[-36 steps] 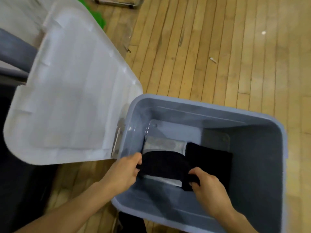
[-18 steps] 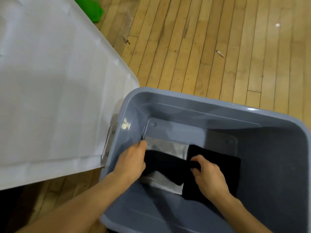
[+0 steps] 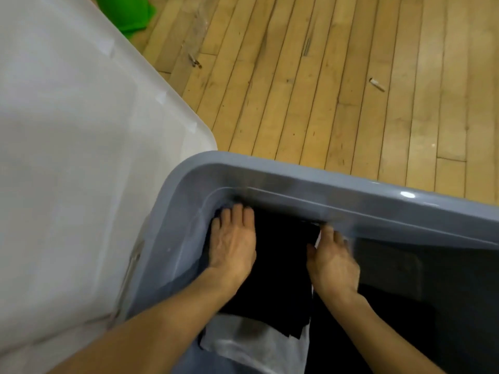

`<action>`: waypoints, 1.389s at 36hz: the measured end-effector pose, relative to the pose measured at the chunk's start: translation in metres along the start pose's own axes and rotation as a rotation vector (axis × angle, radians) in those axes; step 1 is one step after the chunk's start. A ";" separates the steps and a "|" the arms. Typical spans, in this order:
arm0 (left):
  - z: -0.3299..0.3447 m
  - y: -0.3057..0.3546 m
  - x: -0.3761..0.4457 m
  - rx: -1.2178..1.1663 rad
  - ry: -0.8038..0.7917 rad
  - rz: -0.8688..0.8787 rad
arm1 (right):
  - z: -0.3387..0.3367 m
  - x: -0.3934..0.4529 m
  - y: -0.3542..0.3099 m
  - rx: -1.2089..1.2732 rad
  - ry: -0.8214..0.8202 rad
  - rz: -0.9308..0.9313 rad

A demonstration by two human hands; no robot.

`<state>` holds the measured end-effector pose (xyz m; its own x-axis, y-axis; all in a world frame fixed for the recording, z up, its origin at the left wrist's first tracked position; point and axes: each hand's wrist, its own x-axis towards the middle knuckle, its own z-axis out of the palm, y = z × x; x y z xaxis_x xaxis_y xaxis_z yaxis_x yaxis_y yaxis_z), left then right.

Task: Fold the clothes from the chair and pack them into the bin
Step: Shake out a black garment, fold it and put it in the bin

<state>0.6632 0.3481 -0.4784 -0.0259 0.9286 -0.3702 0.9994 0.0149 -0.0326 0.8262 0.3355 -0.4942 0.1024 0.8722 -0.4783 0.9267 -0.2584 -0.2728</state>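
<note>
While both hands are lying flat, fingers straight, left hand (image 3: 234, 245) and right hand (image 3: 332, 261) are pressing the black garment (image 3: 280, 268) into the bin's (image 3: 297, 172) corner; careless withdrawal risks unfolding it.

two hands (image 3: 233, 247) (image 3: 333, 261), one bin (image 3: 297, 175) (grey)

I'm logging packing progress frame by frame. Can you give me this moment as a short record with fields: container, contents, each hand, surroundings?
container: grey bin, open, on a wooden floor
contents: black folded garment lying on a white garment; another dark item to its right
left hand: fingers straight, pressing flat on the black folded garment
right hand: at the garment's right edge, grip unclear
surroundings: white lid left of the bin; green cloth on the floor
</note>
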 end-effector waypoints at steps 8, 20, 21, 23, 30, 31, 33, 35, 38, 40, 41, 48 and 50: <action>0.046 0.009 -0.007 -0.041 -0.297 0.246 | 0.049 -0.013 0.003 -0.100 -0.043 -0.430; 0.063 -0.005 -0.005 -0.060 -0.434 0.206 | 0.047 0.004 0.007 -0.329 -0.456 -0.325; 0.058 -0.002 -0.008 -0.049 -0.436 0.205 | 0.044 -0.001 0.007 -0.328 -0.456 -0.328; 0.029 -0.004 -0.022 -0.040 -0.420 0.225 | 0.017 -0.021 0.000 -0.266 -0.418 -0.378; -0.180 -0.051 -0.082 -0.115 -0.099 0.241 | -0.171 -0.106 -0.085 -0.100 -0.151 -0.683; -0.213 -0.062 -0.091 -0.107 -0.027 0.252 | -0.201 -0.117 -0.104 -0.093 -0.112 -0.707; -0.268 -0.082 -0.110 -0.075 0.133 0.251 | -0.248 -0.131 -0.136 -0.078 -0.010 -0.789; -0.322 -0.109 -0.133 -0.094 0.227 0.175 | -0.296 -0.149 -0.177 -0.038 0.054 -0.877; -0.377 -0.145 -0.172 -0.086 0.292 0.010 | -0.332 -0.177 -0.228 0.013 0.121 -0.966; -0.392 -0.172 -0.203 -0.109 0.277 -0.095 | -0.334 -0.204 -0.263 0.013 0.113 -1.010; -0.395 -0.189 -0.220 -0.121 0.255 -0.138 | -0.330 -0.217 -0.282 0.008 0.098 -1.043; -0.352 -0.312 -0.309 -0.180 0.261 -0.455 | -0.260 -0.277 -0.381 -0.028 0.095 -1.222; -0.324 -0.345 -0.327 -0.170 0.244 -0.538 | -0.233 -0.289 -0.403 -0.047 0.073 -1.238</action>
<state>0.3346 0.1592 -0.0447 -0.5412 0.8324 -0.1193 0.8384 0.5451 0.0002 0.5076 0.2841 -0.0519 -0.8319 0.5401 0.1276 0.4260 0.7688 -0.4769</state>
